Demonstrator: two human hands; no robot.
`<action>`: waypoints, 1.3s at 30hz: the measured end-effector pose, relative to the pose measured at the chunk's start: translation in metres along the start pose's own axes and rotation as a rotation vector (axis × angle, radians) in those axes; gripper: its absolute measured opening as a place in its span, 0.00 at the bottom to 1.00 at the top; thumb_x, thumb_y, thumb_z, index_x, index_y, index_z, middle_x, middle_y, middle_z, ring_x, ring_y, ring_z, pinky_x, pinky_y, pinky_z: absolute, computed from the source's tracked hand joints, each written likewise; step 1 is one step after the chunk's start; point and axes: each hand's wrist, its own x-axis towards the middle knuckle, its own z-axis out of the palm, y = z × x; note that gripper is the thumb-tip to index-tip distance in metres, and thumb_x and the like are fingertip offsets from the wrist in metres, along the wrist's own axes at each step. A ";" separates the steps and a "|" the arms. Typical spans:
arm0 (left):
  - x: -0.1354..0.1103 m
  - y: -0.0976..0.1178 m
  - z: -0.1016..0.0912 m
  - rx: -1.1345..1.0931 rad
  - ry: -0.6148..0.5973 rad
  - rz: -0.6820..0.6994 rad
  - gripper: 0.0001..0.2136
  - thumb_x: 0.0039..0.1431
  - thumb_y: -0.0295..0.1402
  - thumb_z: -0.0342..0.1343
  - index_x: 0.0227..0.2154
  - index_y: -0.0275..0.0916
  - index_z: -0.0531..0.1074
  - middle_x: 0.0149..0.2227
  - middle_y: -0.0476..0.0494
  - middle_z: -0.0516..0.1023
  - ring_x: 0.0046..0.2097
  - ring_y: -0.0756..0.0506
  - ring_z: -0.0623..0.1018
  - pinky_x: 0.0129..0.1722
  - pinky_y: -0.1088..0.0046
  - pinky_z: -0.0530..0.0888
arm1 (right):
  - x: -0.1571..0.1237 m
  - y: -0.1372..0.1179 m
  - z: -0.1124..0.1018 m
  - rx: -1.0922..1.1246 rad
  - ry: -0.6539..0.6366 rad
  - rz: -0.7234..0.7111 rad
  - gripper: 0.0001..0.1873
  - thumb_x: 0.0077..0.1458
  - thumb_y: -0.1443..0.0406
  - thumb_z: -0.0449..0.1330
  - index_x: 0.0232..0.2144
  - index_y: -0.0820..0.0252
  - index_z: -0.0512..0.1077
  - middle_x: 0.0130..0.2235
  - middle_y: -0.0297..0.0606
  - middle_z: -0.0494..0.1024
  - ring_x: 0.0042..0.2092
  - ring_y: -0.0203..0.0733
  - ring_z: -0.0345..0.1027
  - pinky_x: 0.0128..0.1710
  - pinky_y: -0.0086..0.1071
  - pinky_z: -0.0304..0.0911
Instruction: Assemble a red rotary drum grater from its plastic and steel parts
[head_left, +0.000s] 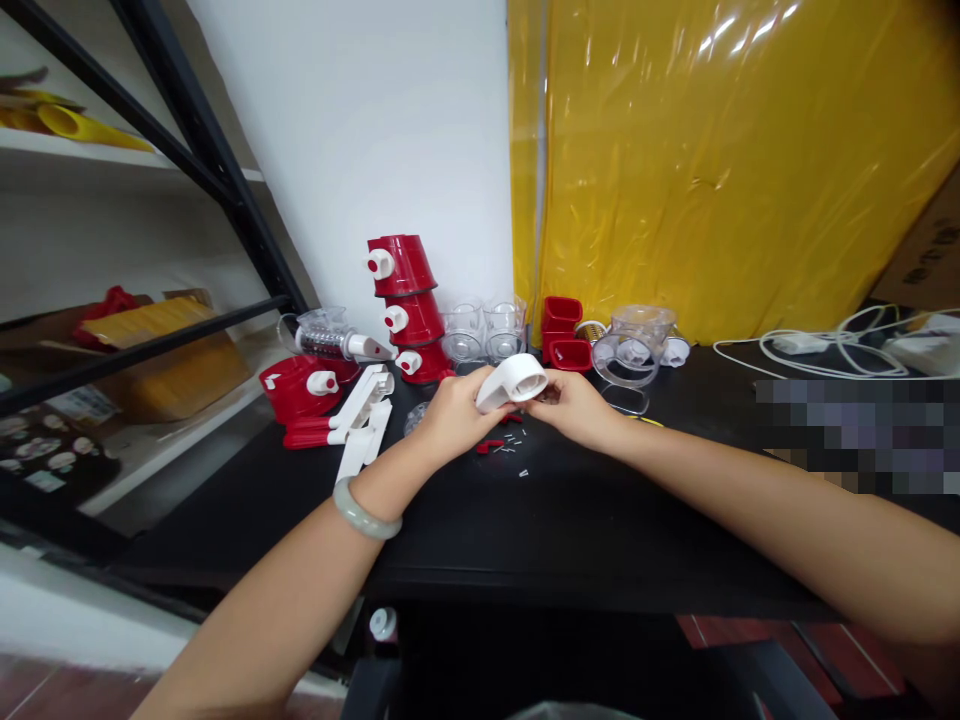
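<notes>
A white plastic part with a round hollow end and a tapering arm is held up over the black table. My left hand is closed around its tapering side. From the other side, the curled fingers of my right hand meet the part beneath its round end; the fingertips are partly hidden. Below the hands lie several small metal screws and a small red piece. White crank-shaped arms rest to the left, by a red housing.
Behind my left hand rises a stack of red housings with white knobs. Clear plastic cups, red trays and a clear funnel-like part line the wall. White cables lie at right; a metal shelf frame stands left.
</notes>
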 end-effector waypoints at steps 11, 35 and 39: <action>0.005 -0.013 -0.006 0.103 0.112 -0.042 0.08 0.53 0.34 0.62 0.34 0.37 0.74 0.28 0.47 0.78 0.30 0.46 0.76 0.30 0.74 0.67 | -0.012 -0.013 -0.012 -0.501 -0.545 -0.241 0.24 0.41 0.50 0.70 0.28 0.58 0.66 0.32 0.34 0.70 0.39 0.40 0.60 0.39 0.32 0.58; 0.014 -0.028 -0.017 0.073 0.165 -0.203 0.11 0.49 0.33 0.62 0.37 0.37 0.75 0.31 0.45 0.81 0.33 0.44 0.79 0.32 0.71 0.72 | -0.019 -0.069 -0.062 -1.361 -0.252 0.074 0.14 0.62 0.58 0.53 0.36 0.61 0.73 0.34 0.46 0.79 0.33 0.46 0.73 0.30 0.33 0.57; 0.017 -0.030 -0.020 -0.116 0.131 -0.309 0.13 0.48 0.33 0.63 0.37 0.35 0.74 0.34 0.43 0.82 0.28 0.45 0.79 0.26 0.71 0.75 | -0.041 -0.039 -0.054 -1.488 -0.335 0.070 0.11 0.60 0.64 0.54 0.38 0.64 0.75 0.38 0.49 0.79 0.40 0.51 0.74 0.33 0.35 0.63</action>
